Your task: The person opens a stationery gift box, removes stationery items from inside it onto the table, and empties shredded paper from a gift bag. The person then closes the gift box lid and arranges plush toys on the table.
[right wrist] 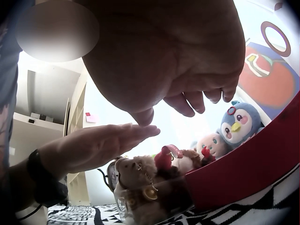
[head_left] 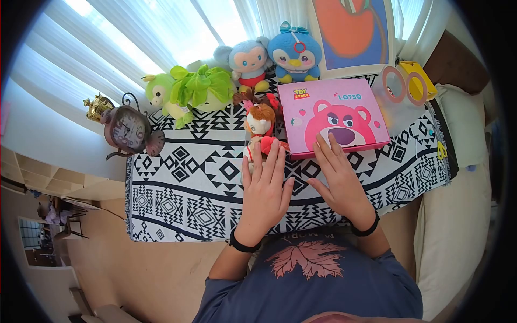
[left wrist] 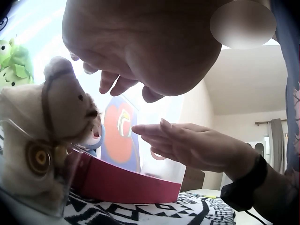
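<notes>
Both hands hover palm down over the patterned cloth (head_left: 204,199), fingers straight and holding nothing. My left hand (head_left: 264,188) is in front of the small plush toys (head_left: 259,121), its fingertips overlapping the nearest one in the head view. My right hand (head_left: 342,183) is at the front edge of the pink box (head_left: 344,113) with a bear picture; the wrist views show air under the palms. A cream plush (left wrist: 65,103) in a clear holder stands beside the left hand in the left wrist view. Each wrist wears a black band.
Green plush toys (head_left: 202,89), a grey-blue plush (head_left: 249,59) and a penguin plush (head_left: 295,54) line the back. A dark clock (head_left: 127,129) stands at the left. Tape rolls (head_left: 416,89), a yellow box (head_left: 425,75) and a framed picture (head_left: 353,32) are at the right back.
</notes>
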Action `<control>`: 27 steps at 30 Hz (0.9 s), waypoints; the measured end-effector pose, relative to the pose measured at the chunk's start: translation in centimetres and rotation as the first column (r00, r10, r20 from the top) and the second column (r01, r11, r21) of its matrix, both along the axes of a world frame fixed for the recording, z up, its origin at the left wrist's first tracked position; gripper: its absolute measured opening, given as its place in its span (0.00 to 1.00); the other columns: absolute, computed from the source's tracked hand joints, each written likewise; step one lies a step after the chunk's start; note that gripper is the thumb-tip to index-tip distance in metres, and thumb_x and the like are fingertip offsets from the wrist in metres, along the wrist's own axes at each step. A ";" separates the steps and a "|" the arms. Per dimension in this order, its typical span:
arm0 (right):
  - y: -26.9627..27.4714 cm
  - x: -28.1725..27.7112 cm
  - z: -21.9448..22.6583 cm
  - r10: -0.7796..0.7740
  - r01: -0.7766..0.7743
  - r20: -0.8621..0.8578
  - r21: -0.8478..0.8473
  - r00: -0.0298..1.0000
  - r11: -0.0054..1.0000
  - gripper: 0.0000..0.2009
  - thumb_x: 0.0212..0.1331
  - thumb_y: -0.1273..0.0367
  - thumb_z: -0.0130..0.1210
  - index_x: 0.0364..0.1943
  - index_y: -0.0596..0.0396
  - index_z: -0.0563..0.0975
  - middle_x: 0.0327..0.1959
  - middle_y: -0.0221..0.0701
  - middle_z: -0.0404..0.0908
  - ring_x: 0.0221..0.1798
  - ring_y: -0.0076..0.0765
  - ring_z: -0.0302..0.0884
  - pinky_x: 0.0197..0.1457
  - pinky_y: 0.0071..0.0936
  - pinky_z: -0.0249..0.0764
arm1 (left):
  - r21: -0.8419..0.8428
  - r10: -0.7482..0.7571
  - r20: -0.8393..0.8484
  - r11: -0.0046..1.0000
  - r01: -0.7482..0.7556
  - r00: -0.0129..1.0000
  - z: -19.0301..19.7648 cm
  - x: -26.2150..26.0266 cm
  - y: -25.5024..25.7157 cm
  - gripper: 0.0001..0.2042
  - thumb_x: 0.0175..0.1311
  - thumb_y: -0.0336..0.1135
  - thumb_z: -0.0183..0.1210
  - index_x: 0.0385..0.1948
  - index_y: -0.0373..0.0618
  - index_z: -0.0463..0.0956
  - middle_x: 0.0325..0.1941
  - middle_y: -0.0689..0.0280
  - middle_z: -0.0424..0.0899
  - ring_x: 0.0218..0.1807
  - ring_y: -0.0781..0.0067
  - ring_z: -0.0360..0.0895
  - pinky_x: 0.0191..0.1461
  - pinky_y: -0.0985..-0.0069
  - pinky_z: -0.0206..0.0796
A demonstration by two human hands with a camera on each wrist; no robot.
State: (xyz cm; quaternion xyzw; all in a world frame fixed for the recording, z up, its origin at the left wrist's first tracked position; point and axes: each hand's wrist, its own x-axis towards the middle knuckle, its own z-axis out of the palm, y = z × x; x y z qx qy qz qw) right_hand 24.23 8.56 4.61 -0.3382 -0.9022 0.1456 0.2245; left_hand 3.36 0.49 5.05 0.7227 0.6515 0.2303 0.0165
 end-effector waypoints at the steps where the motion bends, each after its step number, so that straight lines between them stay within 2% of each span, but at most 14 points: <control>1: 0.0 0.1 0.0 -0.002 0.002 0.000 0.001 1.000 1.000 0.38 0.72 0.58 0.61 0.78 0.67 0.60 0.83 0.49 0.58 0.86 0.64 0.49 0.85 0.55 0.53 | -0.003 -0.002 -0.008 1.000 0.002 1.000 -0.3 0.0 0.1 0.33 0.76 0.37 0.53 0.80 0.36 0.56 0.87 0.52 0.55 0.89 0.40 0.41 0.85 0.40 0.30; 9: -0.2 0.7 -0.2 -0.002 0.002 0.000 0.024 1.000 1.000 0.38 0.70 0.59 0.62 0.77 0.67 0.63 0.83 0.49 0.58 0.86 0.65 0.50 0.85 0.55 0.54 | -0.011 0.003 0.014 1.000 -0.003 1.000 -0.5 0.1 -0.1 0.31 0.77 0.35 0.49 0.80 0.36 0.56 0.87 0.53 0.55 0.89 0.41 0.41 0.86 0.39 0.28; 18: -0.4 0.9 0.0 0.002 -0.002 0.005 0.038 1.000 0.999 0.36 0.70 0.60 0.62 0.75 0.70 0.64 0.82 0.52 0.58 0.85 0.66 0.51 0.85 0.55 0.53 | 0.005 0.024 -0.016 1.000 -0.024 1.000 -0.3 0.1 -0.1 0.31 0.77 0.35 0.50 0.80 0.38 0.58 0.86 0.53 0.57 0.88 0.38 0.43 0.85 0.39 0.31; 27: -0.4 1.2 -0.3 -0.007 0.007 0.007 0.012 1.000 1.000 0.37 0.71 0.60 0.61 0.76 0.72 0.61 0.82 0.56 0.58 0.85 0.66 0.51 0.85 0.54 0.53 | 0.041 -0.040 0.039 0.998 0.038 0.998 -0.3 0.0 -0.2 0.33 0.73 0.36 0.57 0.78 0.34 0.60 0.85 0.53 0.59 0.87 0.36 0.46 0.85 0.38 0.37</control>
